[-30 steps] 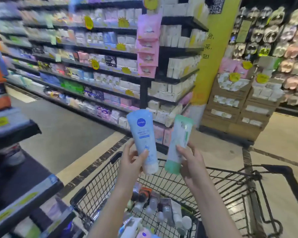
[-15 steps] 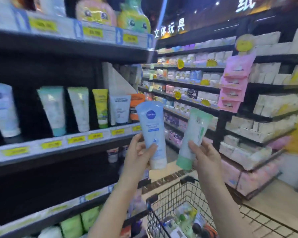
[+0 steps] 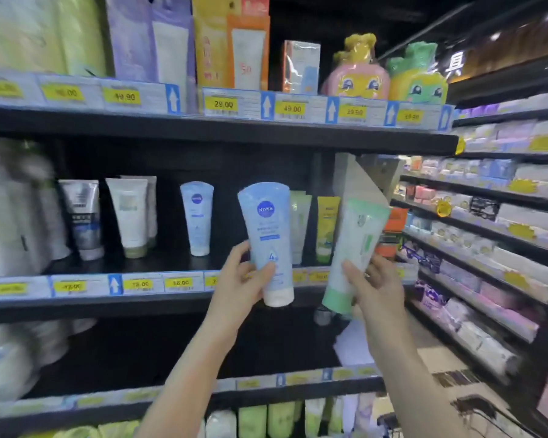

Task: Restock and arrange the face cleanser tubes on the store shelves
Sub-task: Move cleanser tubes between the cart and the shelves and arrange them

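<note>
left hand (image 3: 241,279) grips nivea tube (image 3: 268,238); shelf tags (image 3: 223,104) maybe 29.00.

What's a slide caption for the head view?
Left hand holds blue tube, right hand green tube, before the shelf.

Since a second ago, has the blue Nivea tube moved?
Yes. The blue Nivea tube, then above the cart, is now raised at the middle shelf, right of its shelved twin.
</note>
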`<state>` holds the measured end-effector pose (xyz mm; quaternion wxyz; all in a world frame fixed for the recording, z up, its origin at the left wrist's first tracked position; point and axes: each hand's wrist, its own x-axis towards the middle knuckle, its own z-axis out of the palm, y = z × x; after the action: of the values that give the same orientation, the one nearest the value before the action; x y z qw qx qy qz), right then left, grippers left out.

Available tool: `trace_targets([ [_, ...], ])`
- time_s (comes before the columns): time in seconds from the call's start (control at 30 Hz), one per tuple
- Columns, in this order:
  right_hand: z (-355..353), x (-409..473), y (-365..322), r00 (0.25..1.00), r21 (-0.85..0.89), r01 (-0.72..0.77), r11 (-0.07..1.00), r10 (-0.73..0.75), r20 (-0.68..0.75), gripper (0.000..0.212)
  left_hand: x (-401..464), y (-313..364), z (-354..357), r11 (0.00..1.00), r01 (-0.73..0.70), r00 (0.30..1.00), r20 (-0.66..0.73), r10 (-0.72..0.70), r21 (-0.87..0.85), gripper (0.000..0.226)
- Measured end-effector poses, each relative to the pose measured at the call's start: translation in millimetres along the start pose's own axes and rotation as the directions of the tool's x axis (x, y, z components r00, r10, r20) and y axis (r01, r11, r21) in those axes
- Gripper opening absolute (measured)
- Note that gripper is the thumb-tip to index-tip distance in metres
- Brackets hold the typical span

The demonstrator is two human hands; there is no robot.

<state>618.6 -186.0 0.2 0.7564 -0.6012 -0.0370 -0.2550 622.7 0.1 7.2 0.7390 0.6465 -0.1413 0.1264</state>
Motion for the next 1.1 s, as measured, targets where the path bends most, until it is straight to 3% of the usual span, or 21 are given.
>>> trace_targets([
  [0.23,81.6,20.8,14.6,0.995,-0.035,0.042,0.998,-0.038,0.093,0.024,39.3,10.8,-82.4,0.990,-0.043,0.989,-0.132,0.061,0.130,0.032],
  [0.53,160.0,52.9,36.6,0.988,-0.284,0.083,0.955,-0.042,0.149,0.037,93.9,5.7,-144.4,0.953,-0.072,0.985,-0.127,0.113,0.294,0.041],
  [0.8,198.4,77.4,53.8,0.992,-0.543,0.110,0.832,-0.060,0.109,0.037,112.6,-12.0,-158.8,0.921,-0.072,0.974,-0.174,0.148,0.383,0.047],
  [1.1,201.1,85.9,62.4,0.996,-0.795,0.071,0.603,0.004,0.092,0.040,114.0,-13.9,-160.7,0.922,-0.050,0.976,-0.179,0.127,0.384,0.047],
])
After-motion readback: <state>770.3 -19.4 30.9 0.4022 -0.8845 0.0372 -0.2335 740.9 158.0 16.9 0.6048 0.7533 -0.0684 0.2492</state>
